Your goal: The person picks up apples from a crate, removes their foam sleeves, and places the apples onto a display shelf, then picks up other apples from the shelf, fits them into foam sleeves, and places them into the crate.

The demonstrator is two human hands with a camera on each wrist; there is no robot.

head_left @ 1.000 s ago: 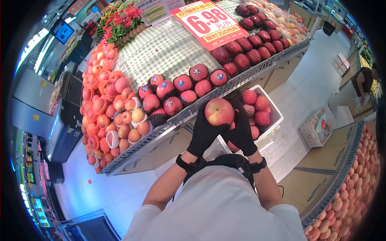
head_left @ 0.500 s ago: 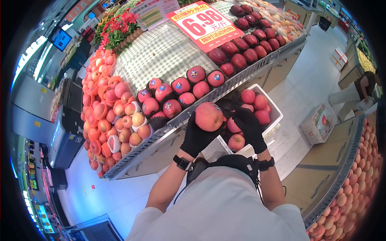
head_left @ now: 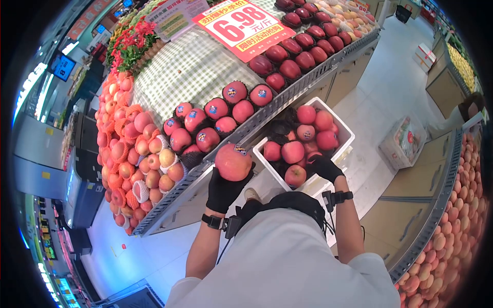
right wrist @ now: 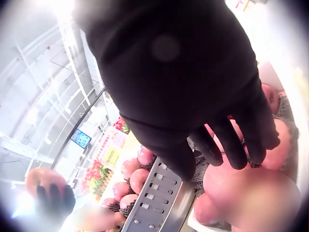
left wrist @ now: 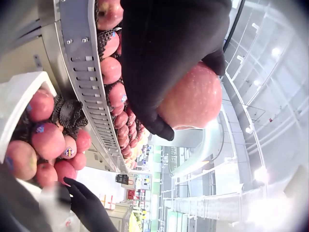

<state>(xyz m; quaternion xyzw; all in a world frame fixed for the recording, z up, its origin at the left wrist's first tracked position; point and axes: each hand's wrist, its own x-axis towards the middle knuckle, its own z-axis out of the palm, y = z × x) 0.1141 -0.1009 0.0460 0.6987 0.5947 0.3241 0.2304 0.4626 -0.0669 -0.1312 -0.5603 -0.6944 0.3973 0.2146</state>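
Note:
In the head view my black-gloved left hand holds a large red apple with a sticker, in front of the display's metal edge. The left wrist view shows the fingers curled round this apple. My gloved right hand is over the near right part of a white foam box of red apples. In the right wrist view its fingers are spread and slightly bent over the apples; whether they touch one I cannot tell.
Stickered apples in black nets line the sloping display beside a checked cloth. A red-and-white price sign stands behind. Peach-coloured fruit fills a stand at the right; a white crate sits on the floor.
The left hand has moved left with the apple, away from the right hand. The right hand has come away from that apple to the box, where more apples now show.

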